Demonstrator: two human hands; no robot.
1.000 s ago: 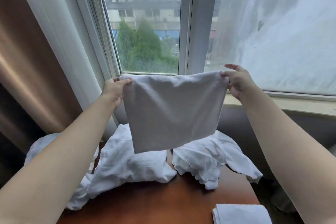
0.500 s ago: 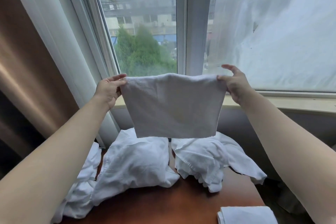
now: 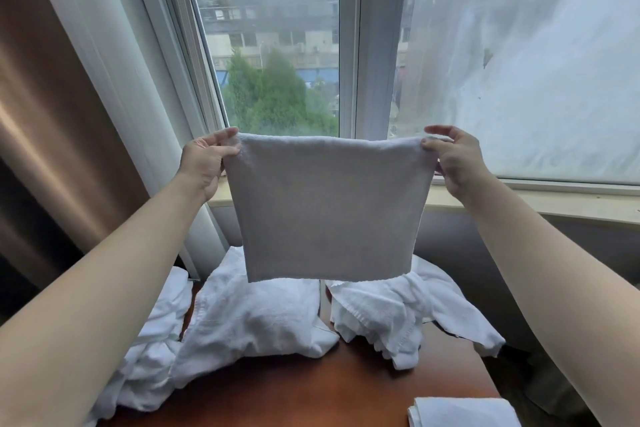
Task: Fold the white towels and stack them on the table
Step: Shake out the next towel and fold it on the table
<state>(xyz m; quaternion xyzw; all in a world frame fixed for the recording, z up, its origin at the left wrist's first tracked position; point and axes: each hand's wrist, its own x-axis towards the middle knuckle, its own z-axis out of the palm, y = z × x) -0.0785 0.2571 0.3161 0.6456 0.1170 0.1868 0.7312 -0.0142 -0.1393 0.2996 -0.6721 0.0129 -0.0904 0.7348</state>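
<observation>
A white towel (image 3: 329, 208) hangs flat in the air in front of the window, held by its two top corners. My left hand (image 3: 204, 163) pinches the top left corner and my right hand (image 3: 457, 163) pinches the top right corner. The towel's lower edge hangs level, just above a heap of crumpled white towels (image 3: 252, 319) on the far part of the brown wooden table (image 3: 294, 395). A folded white towel (image 3: 460, 412) lies at the table's near right corner, partly cut off by the frame.
A window with a white frame (image 3: 349, 45) and a pale sill (image 3: 519, 198) is straight ahead. A brown curtain (image 3: 45, 107) hangs at the left. A sheer white curtain (image 3: 536, 55) covers the right pane.
The towel's lower edge has swung from slanted to level and the towel now hangs square. Both hands keep their corners and sit slightly higher and wider apart.
</observation>
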